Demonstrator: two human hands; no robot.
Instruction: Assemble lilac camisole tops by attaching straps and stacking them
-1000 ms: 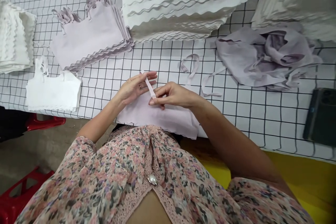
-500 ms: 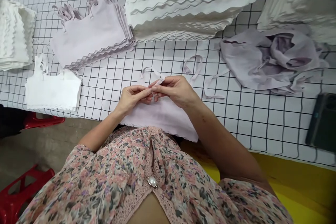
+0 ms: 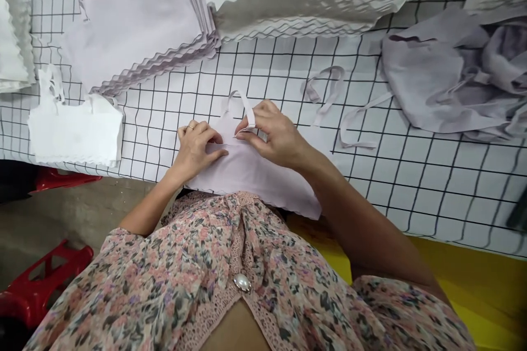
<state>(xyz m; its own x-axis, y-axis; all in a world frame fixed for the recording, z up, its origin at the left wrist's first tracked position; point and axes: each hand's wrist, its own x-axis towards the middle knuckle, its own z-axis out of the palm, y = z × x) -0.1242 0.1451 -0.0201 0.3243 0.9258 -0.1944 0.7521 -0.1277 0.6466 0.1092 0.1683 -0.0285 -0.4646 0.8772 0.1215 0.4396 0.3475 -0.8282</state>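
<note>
Right hand point(image 3: 274, 134) pinches a lilac strap point(image 3: 245, 108), its length running away from the body, onto what seems a scalloped camisole panel point(image 3: 263, 178) under the flat left hand point(image 3: 195, 151)

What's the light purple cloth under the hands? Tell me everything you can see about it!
The pale lilac fabric panel looks soft and smooth, with a wavy scalloped bottom edge. It lies flat on the white grid-lined sheet. A narrow matching strap curves up at its top. The left hand presses on it, and the right hand touches the strap.
</note>
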